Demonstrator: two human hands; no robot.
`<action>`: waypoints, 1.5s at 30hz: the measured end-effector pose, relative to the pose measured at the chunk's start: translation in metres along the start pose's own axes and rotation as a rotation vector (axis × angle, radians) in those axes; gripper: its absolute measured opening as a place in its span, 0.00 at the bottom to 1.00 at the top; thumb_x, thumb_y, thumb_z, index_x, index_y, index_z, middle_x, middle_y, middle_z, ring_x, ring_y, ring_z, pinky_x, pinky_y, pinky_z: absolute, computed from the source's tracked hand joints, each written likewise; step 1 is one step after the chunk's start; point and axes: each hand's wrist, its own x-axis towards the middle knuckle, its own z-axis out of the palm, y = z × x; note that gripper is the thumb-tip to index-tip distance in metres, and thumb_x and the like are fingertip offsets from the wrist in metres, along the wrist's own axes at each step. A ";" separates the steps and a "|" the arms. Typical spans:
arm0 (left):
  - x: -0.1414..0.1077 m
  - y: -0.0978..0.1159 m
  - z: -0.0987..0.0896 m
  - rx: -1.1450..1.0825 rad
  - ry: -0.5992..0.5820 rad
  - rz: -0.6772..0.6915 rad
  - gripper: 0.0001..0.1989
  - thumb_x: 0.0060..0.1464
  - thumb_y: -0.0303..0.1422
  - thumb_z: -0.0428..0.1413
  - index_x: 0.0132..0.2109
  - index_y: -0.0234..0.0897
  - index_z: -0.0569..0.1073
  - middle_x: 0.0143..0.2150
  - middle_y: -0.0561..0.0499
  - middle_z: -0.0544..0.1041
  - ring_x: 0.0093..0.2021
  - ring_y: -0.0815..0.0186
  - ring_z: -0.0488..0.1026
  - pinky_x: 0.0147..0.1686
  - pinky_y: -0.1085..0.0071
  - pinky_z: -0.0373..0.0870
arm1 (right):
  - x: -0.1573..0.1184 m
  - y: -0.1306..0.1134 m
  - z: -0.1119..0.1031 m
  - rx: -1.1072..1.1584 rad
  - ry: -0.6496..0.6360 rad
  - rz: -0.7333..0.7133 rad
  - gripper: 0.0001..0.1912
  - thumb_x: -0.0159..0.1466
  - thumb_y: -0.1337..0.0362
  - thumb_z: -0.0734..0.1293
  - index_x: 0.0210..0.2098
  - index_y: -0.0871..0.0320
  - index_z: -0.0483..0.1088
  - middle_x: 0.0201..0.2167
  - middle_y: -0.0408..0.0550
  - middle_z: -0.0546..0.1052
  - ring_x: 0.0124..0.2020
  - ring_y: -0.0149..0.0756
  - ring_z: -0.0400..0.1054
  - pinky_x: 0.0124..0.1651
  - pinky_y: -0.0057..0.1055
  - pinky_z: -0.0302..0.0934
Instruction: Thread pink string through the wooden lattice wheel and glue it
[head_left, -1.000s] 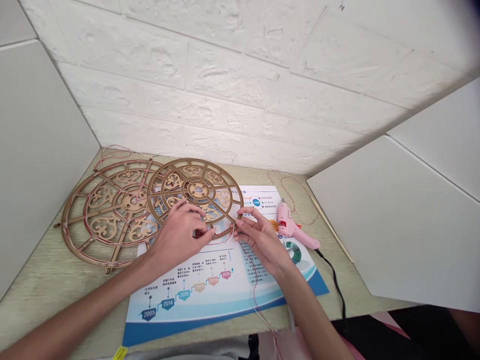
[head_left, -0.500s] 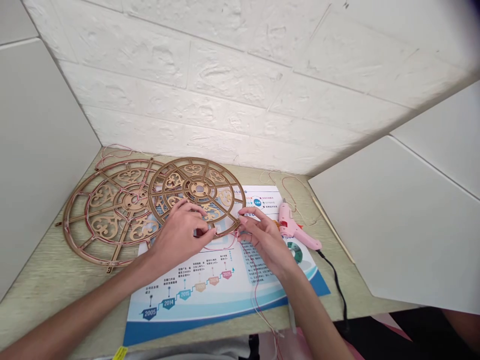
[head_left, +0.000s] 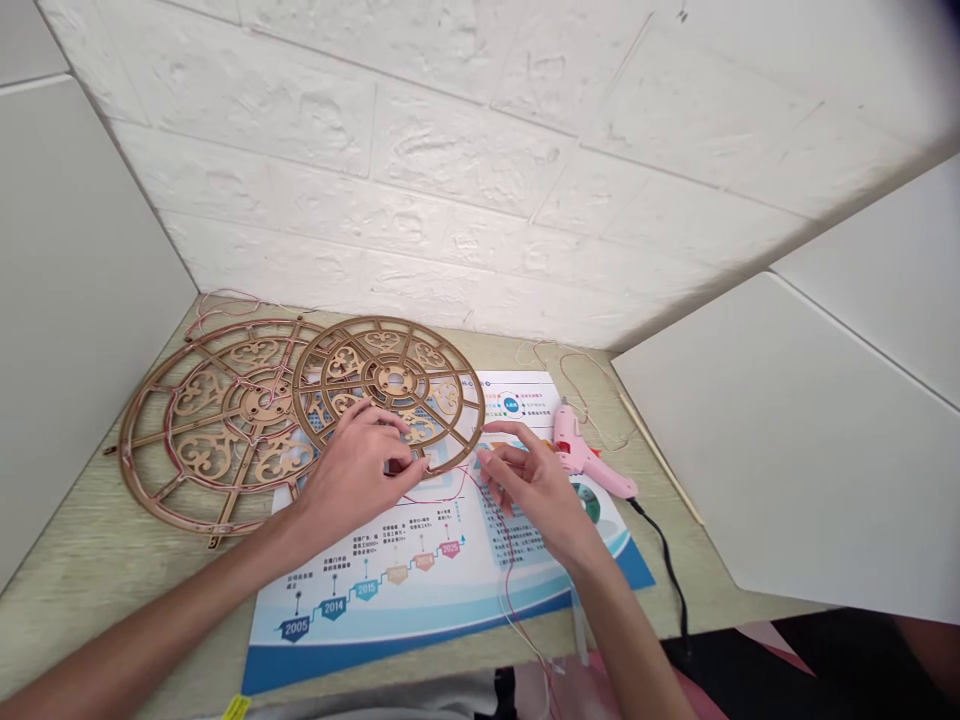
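Note:
My left hand [head_left: 360,455] is closed on the lower rim of the smaller openwork wooden wheel [head_left: 396,380], its thumb at the front edge. Just right of that rim is my right hand [head_left: 529,480], its thumb and fingers bent close together around a thin red wire [head_left: 511,590]. The fingers partly hide where they grip it. From there the wire loops under the wheel's front edge and trails down past the table's front. The smaller wheel overlaps a larger wooden wheel [head_left: 214,455] at the left, which has red and white wires along its bars.
A printed poster [head_left: 360,640] lies under the wheels and hands. On its right side rests a pink glue gun [head_left: 592,460] with a black cord [head_left: 671,560]. A thin wooden stick [head_left: 664,460] lies beside the right panel. Loose wires [head_left: 225,300] trail along the back wall.
My right hand has moved slightly away from the wheel's rim, and its fingertips no longer touch it. My left hand keeps its hold. The whole view has shifted a little.

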 end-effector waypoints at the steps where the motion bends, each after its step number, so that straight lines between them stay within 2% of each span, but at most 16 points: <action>1: 0.000 0.000 0.000 0.000 0.002 0.000 0.18 0.57 0.33 0.59 0.19 0.39 0.73 0.25 0.52 0.77 0.47 0.57 0.75 0.63 0.45 0.56 | 0.000 0.001 0.001 0.007 -0.005 -0.009 0.28 0.55 0.45 0.74 0.46 0.54 0.65 0.21 0.36 0.69 0.18 0.28 0.60 0.17 0.23 0.54; 4: -0.001 -0.001 0.001 -0.005 0.011 0.008 0.17 0.58 0.34 0.59 0.20 0.39 0.74 0.27 0.51 0.78 0.47 0.57 0.75 0.64 0.44 0.55 | 0.002 0.003 0.005 0.023 0.002 -0.049 0.25 0.55 0.47 0.75 0.43 0.55 0.65 0.21 0.36 0.69 0.20 0.28 0.61 0.19 0.24 0.56; 8: -0.001 -0.002 0.001 -0.011 0.018 0.007 0.17 0.58 0.34 0.59 0.20 0.40 0.75 0.29 0.51 0.78 0.47 0.57 0.74 0.64 0.44 0.56 | 0.004 0.003 0.008 0.030 0.027 -0.073 0.26 0.53 0.45 0.75 0.41 0.55 0.66 0.23 0.39 0.72 0.22 0.30 0.64 0.22 0.26 0.60; 13: 0.000 -0.001 0.001 -0.005 0.016 0.014 0.17 0.58 0.34 0.59 0.20 0.40 0.74 0.29 0.51 0.78 0.46 0.57 0.75 0.63 0.45 0.57 | 0.003 0.006 0.010 0.039 0.041 -0.066 0.25 0.54 0.45 0.75 0.40 0.54 0.66 0.22 0.39 0.72 0.22 0.31 0.63 0.22 0.26 0.59; 22: 0.000 0.000 0.001 0.023 0.013 0.019 0.18 0.58 0.34 0.59 0.20 0.39 0.74 0.30 0.50 0.80 0.47 0.57 0.75 0.63 0.45 0.58 | 0.004 0.000 0.012 0.058 0.093 -0.155 0.20 0.56 0.51 0.74 0.40 0.55 0.66 0.25 0.41 0.74 0.24 0.32 0.66 0.25 0.27 0.61; 29: -0.001 0.000 0.001 0.030 0.008 0.020 0.17 0.58 0.33 0.59 0.20 0.38 0.74 0.28 0.51 0.79 0.47 0.57 0.75 0.62 0.45 0.58 | 0.009 0.007 0.016 -0.032 0.148 -0.217 0.18 0.58 0.51 0.72 0.40 0.55 0.67 0.25 0.41 0.72 0.23 0.30 0.62 0.24 0.27 0.59; 36: -0.001 0.000 0.001 0.030 0.017 0.030 0.17 0.58 0.32 0.60 0.20 0.37 0.73 0.27 0.52 0.78 0.47 0.58 0.75 0.62 0.46 0.58 | 0.012 0.015 0.014 -0.076 0.167 -0.236 0.19 0.58 0.51 0.72 0.41 0.55 0.67 0.25 0.42 0.72 0.24 0.31 0.64 0.25 0.27 0.59; 41: -0.001 0.001 0.001 0.027 0.033 0.032 0.17 0.57 0.31 0.61 0.20 0.37 0.73 0.27 0.52 0.78 0.46 0.58 0.75 0.62 0.46 0.59 | 0.012 0.013 0.014 -0.137 0.209 -0.230 0.18 0.57 0.49 0.73 0.35 0.56 0.68 0.27 0.45 0.73 0.26 0.33 0.66 0.26 0.28 0.60; 45: -0.001 0.001 0.000 0.023 0.023 0.031 0.17 0.57 0.31 0.61 0.20 0.37 0.74 0.27 0.52 0.78 0.47 0.58 0.75 0.62 0.46 0.59 | 0.010 0.011 0.013 -0.098 0.185 -0.200 0.20 0.59 0.45 0.71 0.32 0.55 0.66 0.23 0.41 0.70 0.21 0.30 0.61 0.21 0.27 0.55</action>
